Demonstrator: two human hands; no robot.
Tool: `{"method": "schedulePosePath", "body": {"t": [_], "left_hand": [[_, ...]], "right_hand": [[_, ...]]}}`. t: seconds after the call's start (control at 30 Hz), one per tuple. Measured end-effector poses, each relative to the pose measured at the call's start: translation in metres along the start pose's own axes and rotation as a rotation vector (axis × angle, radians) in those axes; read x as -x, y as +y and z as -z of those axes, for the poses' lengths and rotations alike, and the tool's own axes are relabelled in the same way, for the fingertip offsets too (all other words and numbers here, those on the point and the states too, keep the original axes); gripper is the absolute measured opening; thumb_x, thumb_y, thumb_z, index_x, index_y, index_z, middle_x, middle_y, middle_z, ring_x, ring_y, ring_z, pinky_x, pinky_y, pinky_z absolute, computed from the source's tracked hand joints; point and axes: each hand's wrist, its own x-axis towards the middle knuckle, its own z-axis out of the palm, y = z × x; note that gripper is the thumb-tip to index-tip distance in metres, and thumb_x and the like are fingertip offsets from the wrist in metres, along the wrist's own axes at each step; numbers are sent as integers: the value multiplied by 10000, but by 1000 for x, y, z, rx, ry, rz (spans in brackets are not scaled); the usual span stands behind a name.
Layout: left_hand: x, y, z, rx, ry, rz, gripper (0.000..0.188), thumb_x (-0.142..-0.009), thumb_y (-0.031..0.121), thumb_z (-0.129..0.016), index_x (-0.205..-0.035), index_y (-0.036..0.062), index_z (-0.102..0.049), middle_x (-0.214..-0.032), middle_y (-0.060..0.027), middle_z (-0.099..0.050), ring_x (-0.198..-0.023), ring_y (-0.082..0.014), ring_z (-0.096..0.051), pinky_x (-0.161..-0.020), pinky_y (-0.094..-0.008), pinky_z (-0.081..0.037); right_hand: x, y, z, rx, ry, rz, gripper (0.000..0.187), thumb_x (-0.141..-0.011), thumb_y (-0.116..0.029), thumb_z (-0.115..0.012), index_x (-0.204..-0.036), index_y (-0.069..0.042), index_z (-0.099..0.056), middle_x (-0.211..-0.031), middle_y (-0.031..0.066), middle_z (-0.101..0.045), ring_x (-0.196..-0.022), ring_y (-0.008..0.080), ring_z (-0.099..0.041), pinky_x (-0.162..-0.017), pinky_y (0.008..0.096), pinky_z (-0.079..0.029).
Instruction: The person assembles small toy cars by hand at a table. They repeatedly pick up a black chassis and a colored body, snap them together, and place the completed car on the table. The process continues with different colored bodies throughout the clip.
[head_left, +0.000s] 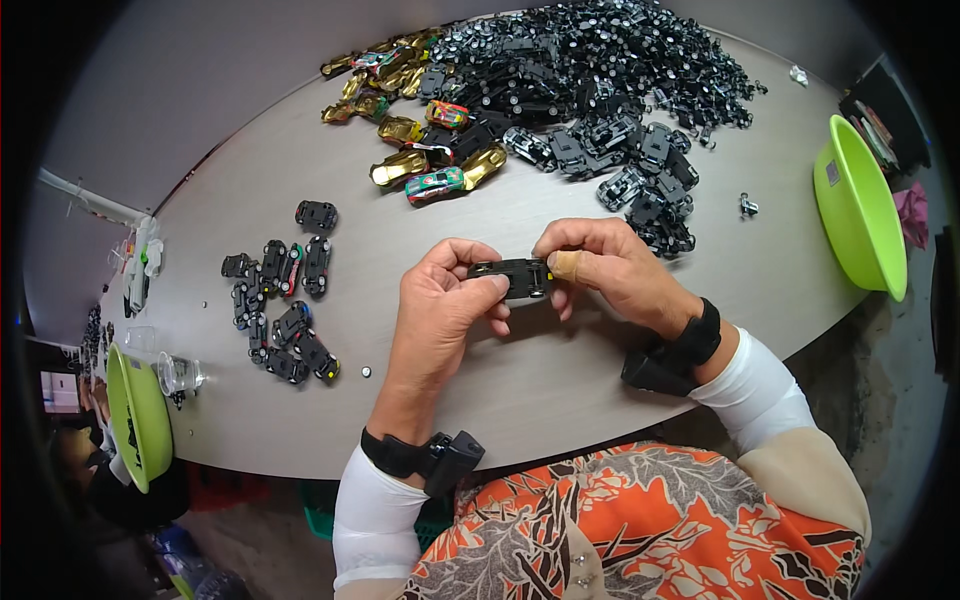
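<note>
Between both hands, above the near middle of the table, a toy car (524, 279) is held with its black underside up. My left hand (450, 293) pinches one end, the thumb lying on the base. My right hand (603, 262), a tan bandage on its thumb, grips the other end near a wheel. To the left lies a group of toy cars (291, 325), mostly bottom up. Farther off are gold and coloured car bodies (434, 184) and a cluster of black chassis (655, 185).
A big heap of wheels and chassis parts (590, 60) covers the far table. Green basins (858, 210) stand at the right edge and the left edge, where clear plastic cups (180, 374) also stand. A loose wheel piece (748, 206) lies at right. Another person is at far left.
</note>
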Motion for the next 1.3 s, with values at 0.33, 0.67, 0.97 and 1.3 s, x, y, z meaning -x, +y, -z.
{"method": "schedulePosePath", "body": {"t": [0.33,0.67,0.97,1.3], "left_hand": [[-2,-13,-11,153,127,-99,246,-801,37,-646,-1023,-3,-548,-852,-32,-600,-683,-66,-587,-544,-194,-492],[3,-21,-12,-81,-135,-43,227,-848,116,-627,-1034,4,-561,-851,-57,-620,-735,-110,-606,-615,-244,-528],[7,-18,-11,-243,-193,-25,255,-853,154,-623,-1043,-9,-576,-849,-21,-601,-718,-69,-538,-613,-204,-453],[7,-12,-13,33,-314,68,243,-853,158,-640,-1056,39,-581,-938,-53,-624,-808,-116,-593,-634,-244,-506]], "right_hand": [[-1,14,-10,34,-74,70,105,-843,-65,-580,-931,-20,-544,-732,4,-564,-596,60,-554,-509,212,-489],[1,-8,3,179,49,132,80,-872,-73,-577,-839,-2,-595,-815,12,-554,-619,72,-565,-546,211,-463],[-1,-1,7,116,-55,111,104,-862,-107,-608,-886,-7,-621,-715,8,-600,-587,60,-570,-519,202,-471],[7,-15,4,3,-103,96,108,-829,-75,-621,-888,16,-621,-770,38,-601,-610,87,-587,-543,213,-484]]}}
